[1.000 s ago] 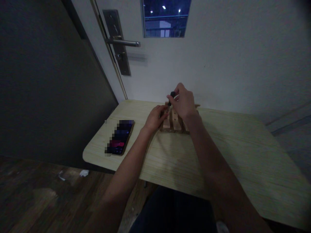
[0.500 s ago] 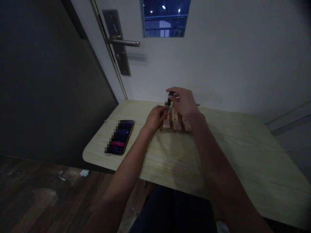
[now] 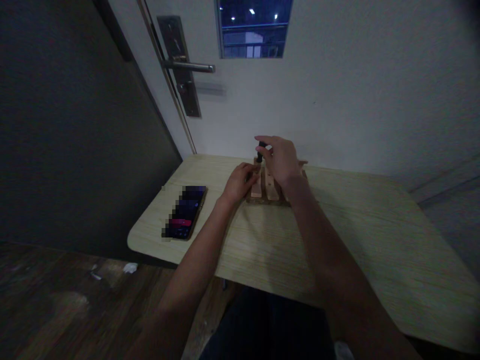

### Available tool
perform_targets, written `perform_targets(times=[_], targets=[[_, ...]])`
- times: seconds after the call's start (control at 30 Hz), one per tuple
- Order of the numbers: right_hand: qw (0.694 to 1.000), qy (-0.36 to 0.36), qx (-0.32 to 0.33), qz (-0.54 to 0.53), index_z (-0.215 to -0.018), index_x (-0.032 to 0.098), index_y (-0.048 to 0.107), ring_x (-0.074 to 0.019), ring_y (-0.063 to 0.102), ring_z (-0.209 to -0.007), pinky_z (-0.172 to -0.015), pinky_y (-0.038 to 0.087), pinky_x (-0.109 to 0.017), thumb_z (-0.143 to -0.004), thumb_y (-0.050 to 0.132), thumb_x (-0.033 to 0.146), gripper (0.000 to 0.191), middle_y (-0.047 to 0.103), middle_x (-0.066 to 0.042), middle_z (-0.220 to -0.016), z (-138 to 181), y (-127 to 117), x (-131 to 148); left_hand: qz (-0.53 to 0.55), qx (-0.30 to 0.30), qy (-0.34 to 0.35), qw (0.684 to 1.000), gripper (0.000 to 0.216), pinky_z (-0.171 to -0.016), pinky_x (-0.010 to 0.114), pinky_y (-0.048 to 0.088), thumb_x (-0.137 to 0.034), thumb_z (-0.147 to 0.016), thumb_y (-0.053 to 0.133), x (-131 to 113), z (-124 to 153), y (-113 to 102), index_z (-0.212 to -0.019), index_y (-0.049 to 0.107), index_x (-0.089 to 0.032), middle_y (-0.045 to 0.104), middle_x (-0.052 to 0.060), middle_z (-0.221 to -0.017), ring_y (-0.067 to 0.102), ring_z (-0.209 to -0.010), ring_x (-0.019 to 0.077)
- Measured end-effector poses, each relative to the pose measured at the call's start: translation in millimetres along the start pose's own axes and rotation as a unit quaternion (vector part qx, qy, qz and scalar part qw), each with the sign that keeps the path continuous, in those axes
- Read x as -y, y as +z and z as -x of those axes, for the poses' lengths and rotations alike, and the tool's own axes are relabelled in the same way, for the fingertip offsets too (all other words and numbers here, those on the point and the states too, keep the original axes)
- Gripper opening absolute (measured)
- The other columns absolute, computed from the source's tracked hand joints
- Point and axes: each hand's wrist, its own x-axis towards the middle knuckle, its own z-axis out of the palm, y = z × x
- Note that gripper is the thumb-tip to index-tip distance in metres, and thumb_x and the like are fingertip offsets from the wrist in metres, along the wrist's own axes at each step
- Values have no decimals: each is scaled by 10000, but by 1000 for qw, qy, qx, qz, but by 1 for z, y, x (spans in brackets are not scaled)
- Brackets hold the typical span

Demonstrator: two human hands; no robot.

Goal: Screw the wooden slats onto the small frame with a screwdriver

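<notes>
A small wooden piece with several sloped wooden blocks [image 3: 272,187] side by side on a base lies at the far side of the table. Small dark holes show in the blocks. My left hand [image 3: 239,183] has its fingers and thumb closed about the leftmost block [image 3: 256,191]. Above the far end of that block, my right hand [image 3: 282,159] pinches a short black-handled screwdriver [image 3: 260,152], held nearly upright with its lower end pointing down at the wood. The index finger rests over the handle's top. The tip is too small to make out, and my right hand hides part of the blocks behind it.
A phone [image 3: 186,212] with its screen lit lies on the pale wooden table [image 3: 360,240], left of my left forearm. Behind the table stands a white door with a metal handle [image 3: 191,66] and a small window [image 3: 255,30]. White scraps [image 3: 130,268] are on the floor.
My right hand has shifted slightly left and turned a little with the screwdriver, uncovering more of the wooden piece's right end. My left hand stays in place.
</notes>
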Motion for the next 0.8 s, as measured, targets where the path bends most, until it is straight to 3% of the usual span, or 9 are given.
perform_targets(times=[0.1, 0.17, 0.33, 0.5, 0.63, 0.8], targets=[[1000, -11, 23, 2, -1321, 136, 664, -261, 669, -1156, -1019, 490, -402, -956, 461, 143, 418, 702, -137, -1288, -1, 0, -1, -10, 4, 0, 1000, 189, -940, 358, 509, -247, -921, 629, 0, 0, 0, -1080, 696, -170, 671, 94, -1081, 623, -1006, 211], [999, -12, 37, -8, -1332, 142, 652, -245, 682, -1131, -1005, 499, -384, -941, 445, 118, 443, 691, -130, -1313, 0, -2, 0, -12, 3, 3, 1000, 192, -940, 359, 508, -243, -918, 630, 0, -1, -1, -1083, 694, -166, 670, 95, -1080, 622, -1004, 212], [999, 9, 29, -16, -1179, 222, 684, -216, 705, -858, -766, 514, -336, -917, 541, 177, 302, 758, -75, -1017, 2, -8, 3, -11, 0, 7, 1000, 194, -922, 357, 514, -247, -918, 625, 0, 0, -1, -1087, 689, -177, 667, 84, -1056, 618, -981, 207], [999, 45, 0, 28, -1025, 220, 659, -223, 655, -773, -746, 475, -354, -872, 664, 257, 157, 690, -41, -807, 5, -9, 5, 1, 4, 8, 1000, 190, -939, 357, 514, -243, -926, 610, -1, 0, -1, -1076, 694, -162, 665, 93, -1072, 623, -991, 205], [998, 39, -18, 38, -1020, 209, 636, -233, 646, -821, -784, 469, -366, -886, 645, 249, 139, 698, -70, -898, 4, -5, 2, -1, 5, 2, 1000, 194, -948, 362, 513, -248, -928, 609, -3, 0, -2, -1083, 700, -175, 664, 85, -1074, 623, -995, 204], [999, -31, 8, -7, -981, 175, 688, -225, 671, -961, -905, 467, -356, -897, 524, 106, 197, 735, -117, -1037, -3, 0, -5, -2, 4, 1, 1000, 210, -957, 372, 513, -240, -924, 615, -3, 0, -1, -1106, 702, -181, 667, 85, -1080, 624, -1009, 208]])
